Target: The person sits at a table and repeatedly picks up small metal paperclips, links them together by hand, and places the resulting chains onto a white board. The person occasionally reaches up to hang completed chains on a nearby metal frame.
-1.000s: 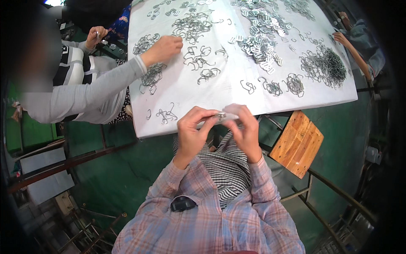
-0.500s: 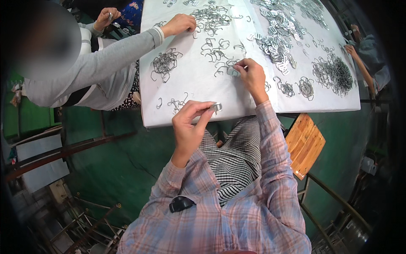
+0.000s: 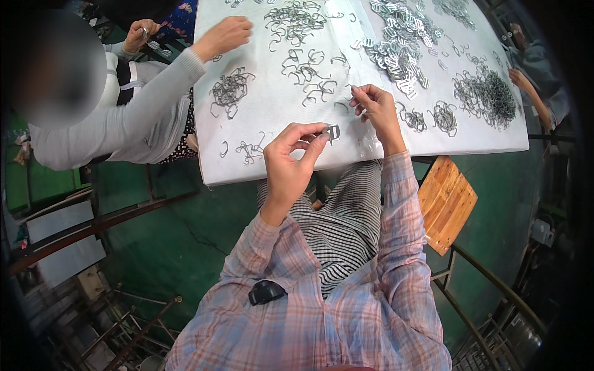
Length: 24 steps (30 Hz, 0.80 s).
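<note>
My left hand (image 3: pixel 292 157) pinches a small slotted metal buckle (image 3: pixel 333 132) between thumb and fingertips, above the near edge of the table. To its right, my right hand (image 3: pixel 378 112) has thumb and forefinger closed on a thin bent wire hook (image 3: pixel 351 90), of which only a small part shows. The two hands are apart, and buckle and hook do not touch. Just left of my right hand, a loose group of wire hooks (image 3: pixel 318 91) lies on the white-covered table (image 3: pixel 272 114).
Flat slotted buckles (image 3: pixel 402 55) form a heap at the far right middle. A dense pile of wire pieces (image 3: pixel 495 105) lies further right. More hooks (image 3: pixel 232 89) lie at left, near a co-worker's outstretched hand (image 3: pixel 226 35). A wooden stool (image 3: pixel 447 204) stands below the table edge.
My right hand has drawn back from the loose hooks with one in its fingers. My left hand has moved up and right with the buckle, toward it. The co-worker's hand has moved left.
</note>
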Each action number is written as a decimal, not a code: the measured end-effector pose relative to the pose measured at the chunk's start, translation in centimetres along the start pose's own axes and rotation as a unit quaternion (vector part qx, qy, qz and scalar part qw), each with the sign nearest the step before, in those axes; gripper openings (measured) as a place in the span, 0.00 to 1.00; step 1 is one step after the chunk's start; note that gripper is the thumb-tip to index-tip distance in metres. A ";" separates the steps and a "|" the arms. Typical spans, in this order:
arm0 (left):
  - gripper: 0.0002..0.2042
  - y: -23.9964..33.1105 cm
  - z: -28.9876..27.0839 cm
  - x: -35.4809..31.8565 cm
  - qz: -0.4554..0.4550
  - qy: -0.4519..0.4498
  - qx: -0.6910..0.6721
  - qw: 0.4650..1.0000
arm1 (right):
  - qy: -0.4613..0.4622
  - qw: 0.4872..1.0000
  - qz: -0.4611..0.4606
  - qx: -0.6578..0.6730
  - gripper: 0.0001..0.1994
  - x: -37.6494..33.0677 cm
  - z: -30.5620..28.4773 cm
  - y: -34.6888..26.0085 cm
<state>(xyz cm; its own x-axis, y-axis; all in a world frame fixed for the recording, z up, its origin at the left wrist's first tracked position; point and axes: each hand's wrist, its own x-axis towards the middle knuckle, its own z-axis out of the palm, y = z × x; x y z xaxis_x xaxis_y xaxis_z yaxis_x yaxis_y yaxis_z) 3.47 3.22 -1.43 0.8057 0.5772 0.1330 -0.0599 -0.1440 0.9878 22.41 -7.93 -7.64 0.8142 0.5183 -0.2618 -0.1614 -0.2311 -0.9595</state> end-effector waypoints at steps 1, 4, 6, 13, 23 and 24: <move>0.07 0.0 0.1 0.0 0.001 0.003 0.001 1.000 | -0.009 1.000 0.003 0.005 0.12 -0.2 -0.1 -0.3; 0.08 -0.1 0.6 0.2 -0.018 0.012 0.000 1.000 | -0.049 0.992 -0.038 0.107 0.10 -2.7 0.0 -1.9; 0.08 -0.3 1.1 0.6 -0.014 0.025 0.004 1.000 | -0.024 0.986 -0.087 0.142 0.08 -5.9 0.6 -3.6; 0.05 -0.1 2.9 0.8 0.029 0.045 0.009 0.999 | 0.040 0.975 -0.188 0.110 0.05 -9.8 1.9 -3.9; 0.08 0.3 5.2 2.4 0.015 -0.109 0.070 0.991 | 0.123 0.953 -0.221 0.164 0.04 -13.8 -0.5 -3.0; 0.08 -0.5 6.1 3.6 0.029 -0.124 0.099 0.987 | 0.140 0.951 -0.241 0.134 0.05 -14.4 -1.1 -2.6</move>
<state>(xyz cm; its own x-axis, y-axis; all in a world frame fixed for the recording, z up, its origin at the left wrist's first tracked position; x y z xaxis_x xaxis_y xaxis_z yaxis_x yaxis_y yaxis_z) 9.99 0.44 -1.90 0.9250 0.3532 0.1398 -0.0126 -0.3392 0.9406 11.71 -15.72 -1.30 0.9399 0.2630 0.2179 0.1629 0.2154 -0.9628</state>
